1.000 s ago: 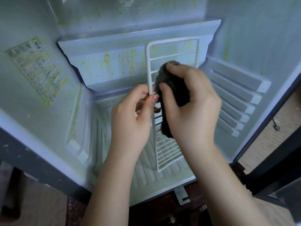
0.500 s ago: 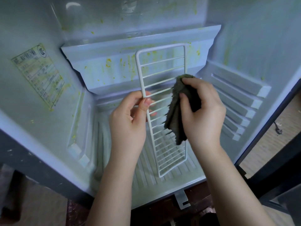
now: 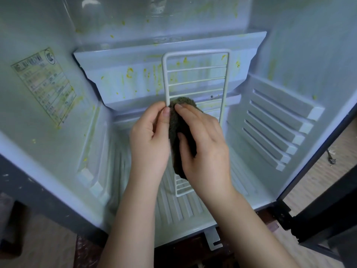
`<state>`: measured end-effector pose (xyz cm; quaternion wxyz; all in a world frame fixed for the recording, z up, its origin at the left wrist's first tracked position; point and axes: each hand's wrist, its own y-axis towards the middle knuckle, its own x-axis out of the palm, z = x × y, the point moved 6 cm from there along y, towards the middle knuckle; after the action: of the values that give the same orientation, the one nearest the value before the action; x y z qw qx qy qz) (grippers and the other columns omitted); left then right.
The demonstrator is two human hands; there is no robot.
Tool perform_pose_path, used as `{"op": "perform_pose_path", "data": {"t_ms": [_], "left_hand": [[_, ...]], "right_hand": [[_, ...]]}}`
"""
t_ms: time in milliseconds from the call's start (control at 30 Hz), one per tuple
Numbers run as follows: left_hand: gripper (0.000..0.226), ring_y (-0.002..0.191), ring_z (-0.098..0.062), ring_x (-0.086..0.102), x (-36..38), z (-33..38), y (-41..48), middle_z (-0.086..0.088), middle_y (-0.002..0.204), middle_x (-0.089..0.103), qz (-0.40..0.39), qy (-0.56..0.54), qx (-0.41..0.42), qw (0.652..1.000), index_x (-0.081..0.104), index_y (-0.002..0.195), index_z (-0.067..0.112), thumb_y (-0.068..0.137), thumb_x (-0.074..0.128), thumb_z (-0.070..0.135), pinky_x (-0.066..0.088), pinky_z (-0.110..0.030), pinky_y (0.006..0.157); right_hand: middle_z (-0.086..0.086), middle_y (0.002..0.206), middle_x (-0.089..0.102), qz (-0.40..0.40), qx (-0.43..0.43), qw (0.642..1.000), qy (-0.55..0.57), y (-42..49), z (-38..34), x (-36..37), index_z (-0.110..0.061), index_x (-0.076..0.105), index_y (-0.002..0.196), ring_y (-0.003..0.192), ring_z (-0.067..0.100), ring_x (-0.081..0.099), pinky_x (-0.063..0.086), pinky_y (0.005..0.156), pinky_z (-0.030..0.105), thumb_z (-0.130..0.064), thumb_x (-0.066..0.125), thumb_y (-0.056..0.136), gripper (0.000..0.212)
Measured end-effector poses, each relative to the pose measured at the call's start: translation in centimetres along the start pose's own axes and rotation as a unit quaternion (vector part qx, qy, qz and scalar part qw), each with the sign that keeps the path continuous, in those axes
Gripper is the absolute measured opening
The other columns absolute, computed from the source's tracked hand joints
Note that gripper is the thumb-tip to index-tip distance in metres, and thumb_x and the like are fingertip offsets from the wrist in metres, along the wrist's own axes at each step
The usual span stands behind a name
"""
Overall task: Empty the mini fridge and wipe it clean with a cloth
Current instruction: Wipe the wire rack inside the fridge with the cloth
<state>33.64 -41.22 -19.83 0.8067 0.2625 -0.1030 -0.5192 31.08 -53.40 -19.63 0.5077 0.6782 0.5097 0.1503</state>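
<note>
**One rack, one cloth, two hands inside the stained fridge**

There is one mini fridge (image 3: 289,45), open and holding no food. One white wire rack (image 3: 195,69) stands on end in it, and one dark, fuzzy cloth (image 3: 173,132) is in use. Two bare hands are in view. One printed label (image 3: 43,84) sits on the inner wall at 9 o'clock. On the wall at 3 o'clock is a stack of shelf ledges (image 3: 274,130), with six pale end caps countable. Yellow-green splatters, too many to count, dot the back step and walls from 10 to 2 o'clock.

The left hand (image 3: 148,138) has a narrow grip. Its thumb and forefinger pinch the rack's left side rail just below mid-height. The right hand (image 3: 204,144) has its fingers curled round the cloth and holds it against the rack. The cloth lies between the two hands, touching the left rail, with its top edge showing at 12 o'clock of the right knuckles. The rack's foot rests on the ribbed fridge floor towards 6 o'clock. Its looped top reaches up in front of the back step.

The hands and cloth hide the rack's middle rungs, so they cannot be counted. The label's print is too small to read. At 6 o'clock one metal hinge bracket (image 3: 212,241) juts from under the cabinet. The dark door (image 3: 328,207) is cut off at 4 o'clock, with wood-look floor (image 3: 320,176) beside it.
</note>
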Motion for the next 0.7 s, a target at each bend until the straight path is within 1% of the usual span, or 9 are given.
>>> {"op": "perform_pose_path", "data": {"t_ms": [133,200,233,300,400,467,567,633,700], "left_hand": [[0.032,0.084,-0.019,0.065,0.2,0.5,-0.3,-0.004,0.08,0.068,-0.006,-0.068,-0.063,0.996,0.065,0.078,0.024,0.09,0.047,0.048,0.057,-0.042,0.072],[0.051,0.078,-0.023,0.058,0.1,1.1,-0.2,-0.023,0.08,0.062,-0.021,-0.07,-0.061,0.995,0.062,0.081,0.007,0.087,0.051,0.056,0.053,-0.053,0.073],[0.059,0.076,-0.023,0.051,0.0,1.4,-0.1,-0.026,0.077,0.057,-0.032,-0.066,-0.052,0.996,0.057,0.083,0.0,0.085,0.053,0.059,0.05,-0.058,0.074],[0.062,0.071,-0.022,0.042,-0.3,2.2,0.1,-0.024,0.069,0.048,-0.043,-0.06,-0.036,0.997,0.049,0.081,-0.003,0.083,0.054,0.059,0.047,-0.056,0.066],[0.048,0.063,-0.022,0.038,-0.5,2.9,0.1,-0.02,0.065,0.044,-0.048,-0.025,-0.023,0.998,0.052,0.077,0.007,0.087,0.052,0.054,0.035,-0.04,0.057],[0.025,0.061,-0.021,0.044,-0.4,3.3,0.1,-0.009,0.062,0.048,-0.055,0.008,-0.007,0.998,0.063,0.085,0.028,0.093,0.047,0.046,0.04,-0.038,0.057],[0.018,0.055,-0.015,0.043,-0.5,3.7,0.1,0.002,0.056,0.042,-0.054,0.044,0.02,0.997,0.062,0.088,0.043,0.095,0.046,0.039,0.041,-0.033,0.056],[0.018,0.059,-0.025,0.055,-0.6,3.6,0.2,-0.004,0.061,0.053,-0.052,0.051,0.028,0.997,0.062,0.087,0.044,0.095,0.047,0.039,0.053,-0.038,0.064],[0.017,0.071,-0.03,0.067,-0.6,3.4,0.3,0.001,0.072,0.066,-0.056,0.04,0.023,0.997,0.062,0.089,0.043,0.096,0.047,0.038,0.056,-0.049,0.075]], "right_hand": [[0.006,0.124,0.062,0.02,0.002,1.0,-0.005,0.1,0.3,-0.6,-0.005,0.063,0.122,0.11,0.025,0.056,0.041,0.101,0.029,0.01,0.057,0.084,0.041],[0.007,0.122,0.062,0.026,-0.007,1.0,-0.007,-0.1,0.2,-0.6,-0.004,0.064,0.119,0.108,0.027,0.057,0.042,0.1,0.032,0.011,0.057,0.084,0.039],[0.008,0.121,0.063,0.028,-0.013,1.0,-0.005,-0.3,0.1,-0.5,-0.003,0.065,0.118,0.107,0.029,0.057,0.043,0.099,0.033,0.012,0.056,0.084,0.039],[0.01,0.119,0.063,0.033,-0.025,0.999,-0.003,-0.7,-0.3,-0.3,-0.001,0.066,0.116,0.105,0.031,0.058,0.043,0.098,0.033,0.012,0.055,0.084,0.036],[0.013,0.116,0.064,0.043,-0.04,0.998,-0.02,-1.3,-0.9,0.0,0.001,0.068,0.112,0.104,0.033,0.058,0.042,0.099,0.031,0.009,0.055,0.087,0.03],[0.013,0.116,0.064,0.045,-0.044,0.997,-0.034,-1.5,-0.7,-0.1,0.001,0.069,0.112,0.104,0.033,0.058,0.042,0.1,0.031,0.008,0.055,0.088,0.028],[0.014,0.116,0.064,0.04,-0.052,0.996,-0.055,-1.6,-0.6,-0.2,0.001,0.068,0.114,0.105,0.034,0.058,0.042,0.1,0.033,0.007,0.054,0.09,0.028],[0.015,0.118,0.064,0.037,-0.062,0.995,-0.072,-1.5,-0.7,-0.5,0.0,0.067,0.117,0.105,0.034,0.058,0.043,0.1,0.035,0.005,0.052,0.092,0.029],[0.015,0.119,0.063,0.045,-0.057,0.993,-0.091,-1.1,0.1,-1.4,0.0,0.066,0.119,0.106,0.032,0.057,0.043,0.1,0.035,0.004,0.05,0.093,0.03]]}}
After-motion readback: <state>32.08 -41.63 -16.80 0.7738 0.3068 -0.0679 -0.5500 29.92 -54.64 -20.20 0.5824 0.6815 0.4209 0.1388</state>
